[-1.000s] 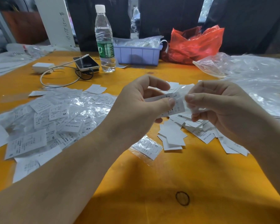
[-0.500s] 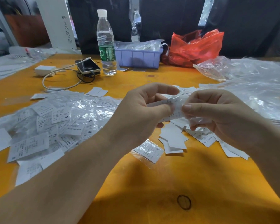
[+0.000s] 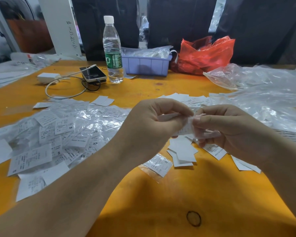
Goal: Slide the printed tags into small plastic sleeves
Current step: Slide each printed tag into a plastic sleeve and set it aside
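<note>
My left hand pinched the printed tag between thumb and forefinger, fingers curled close. My right hand gripped the small plastic sleeve just right of it, touching. The tag's long axis ran left to right toward the sleeve, above the orange table; I judged it partly in.

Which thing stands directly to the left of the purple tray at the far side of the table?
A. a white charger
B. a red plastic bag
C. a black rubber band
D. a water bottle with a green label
D: the water bottle with the green label stands upright right beside the left end of the purple tray; the red plastic bag is on the tray's right, and the white charger lies farther left.
</note>
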